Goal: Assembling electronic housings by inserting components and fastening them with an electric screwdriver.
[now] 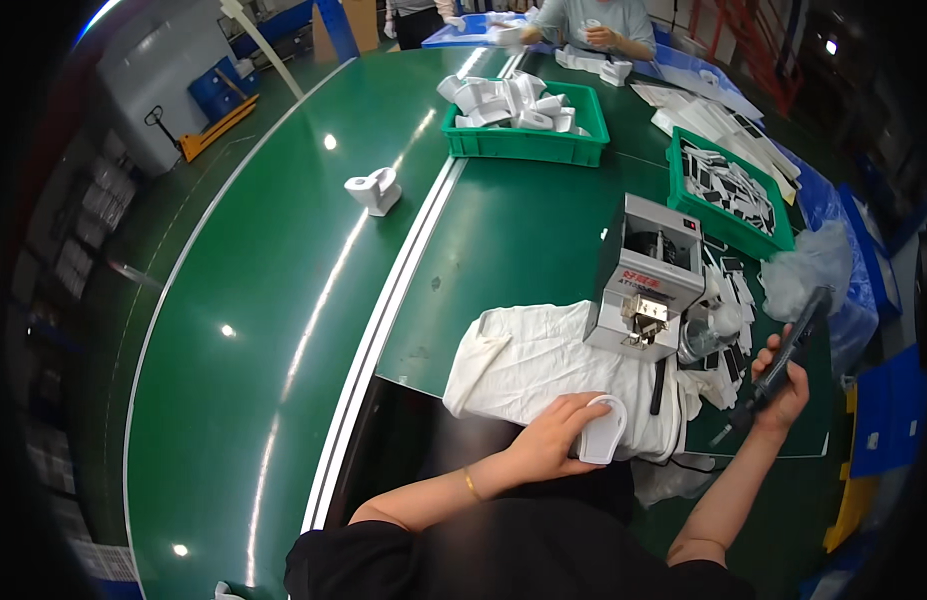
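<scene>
My left hand (550, 437) is wrapped round a white plastic housing (605, 432) with a rounded end, held just over the front edge of a white cloth (529, 355). A dark electric screwdriver (806, 328) is gripped in my right hand (784, 392), its thin bit angled down to the left. Between and beyond both hands stands a grey screw feeder (634, 290), with a metal outlet at its front. A slim black tool (658, 388) lies on the cloth, and a clear jar (697, 342) sits beside the feeder.
A green crate (529, 150) of white housings stands at the back. To the right, another green crate (729, 228) holds many small black-and-white pieces. One white housing (377, 192) rests on the green conveyor belt (274, 270). A person (604, 35) works at the far end.
</scene>
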The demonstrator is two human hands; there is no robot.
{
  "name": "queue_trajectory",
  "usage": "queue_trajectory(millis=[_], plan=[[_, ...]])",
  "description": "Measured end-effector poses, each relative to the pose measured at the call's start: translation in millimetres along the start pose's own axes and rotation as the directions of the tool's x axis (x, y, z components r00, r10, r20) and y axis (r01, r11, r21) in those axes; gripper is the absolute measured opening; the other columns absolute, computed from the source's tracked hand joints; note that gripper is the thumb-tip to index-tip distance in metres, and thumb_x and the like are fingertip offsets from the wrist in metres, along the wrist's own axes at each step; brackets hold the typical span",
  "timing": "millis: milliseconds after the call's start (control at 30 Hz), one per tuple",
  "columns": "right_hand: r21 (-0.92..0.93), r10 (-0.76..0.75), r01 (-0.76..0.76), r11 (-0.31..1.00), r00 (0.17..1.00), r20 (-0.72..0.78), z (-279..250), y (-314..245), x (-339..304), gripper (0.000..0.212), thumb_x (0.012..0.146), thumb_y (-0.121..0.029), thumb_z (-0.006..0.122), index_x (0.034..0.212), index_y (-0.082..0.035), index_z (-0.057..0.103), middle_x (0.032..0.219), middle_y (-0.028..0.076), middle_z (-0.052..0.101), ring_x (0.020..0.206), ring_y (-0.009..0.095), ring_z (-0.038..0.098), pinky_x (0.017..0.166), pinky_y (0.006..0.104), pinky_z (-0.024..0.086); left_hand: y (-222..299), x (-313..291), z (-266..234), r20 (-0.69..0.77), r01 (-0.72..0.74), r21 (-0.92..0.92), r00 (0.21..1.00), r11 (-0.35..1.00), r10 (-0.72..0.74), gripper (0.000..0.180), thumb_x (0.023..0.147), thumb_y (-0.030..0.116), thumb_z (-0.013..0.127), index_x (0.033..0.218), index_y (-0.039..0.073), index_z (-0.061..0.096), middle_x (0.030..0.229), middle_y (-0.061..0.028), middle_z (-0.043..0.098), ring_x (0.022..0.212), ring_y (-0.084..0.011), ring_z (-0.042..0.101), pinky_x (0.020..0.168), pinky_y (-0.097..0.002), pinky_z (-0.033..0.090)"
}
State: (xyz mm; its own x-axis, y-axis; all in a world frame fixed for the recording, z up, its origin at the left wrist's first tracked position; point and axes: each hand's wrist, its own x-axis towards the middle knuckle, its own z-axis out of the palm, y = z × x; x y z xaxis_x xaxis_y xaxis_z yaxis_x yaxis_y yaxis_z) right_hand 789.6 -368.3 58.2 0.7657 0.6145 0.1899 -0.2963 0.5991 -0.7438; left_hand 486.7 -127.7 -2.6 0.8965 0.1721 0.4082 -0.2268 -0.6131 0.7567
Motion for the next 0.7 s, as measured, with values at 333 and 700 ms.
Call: queue_trajectory(millis=[333,700], plan=[[-0.363,-0.184,0.261,0.895,0.955,0.232,160,34,53,0.068,0.081,0.005,0.059,0.143,-0.005,0.033,0.122,0.015,0.054,0.108,0.026,0.058,0.101,0.0437,0.046,1,8,-9,-0.016,-0.018,0.018,1.0,1.0,0.018,0.066,0.066,0.019,0.086,0.126,0.013,0.059,0.137,-0.0163,0.05,0.122,-0.037,0.05,0.101,-0.0433,0.044],[-0.717,-0.143,0.279,0.638,0.959,0.247,200,51,55,0.066,0.071,0.009,0.08,0.127,-0.002,0.047,0.105,0.007,0.063,0.096,0.017,0.065,0.086,0.0328,0.055,3,9,-9,0.02,0.001,0.015,1.0,1.0,-0.001,0.065,0.064,0.016,0.086,0.124,0.013,0.06,0.135,-0.0175,0.049,0.12,-0.0382,0.051,0.1,-0.0439,0.045]])
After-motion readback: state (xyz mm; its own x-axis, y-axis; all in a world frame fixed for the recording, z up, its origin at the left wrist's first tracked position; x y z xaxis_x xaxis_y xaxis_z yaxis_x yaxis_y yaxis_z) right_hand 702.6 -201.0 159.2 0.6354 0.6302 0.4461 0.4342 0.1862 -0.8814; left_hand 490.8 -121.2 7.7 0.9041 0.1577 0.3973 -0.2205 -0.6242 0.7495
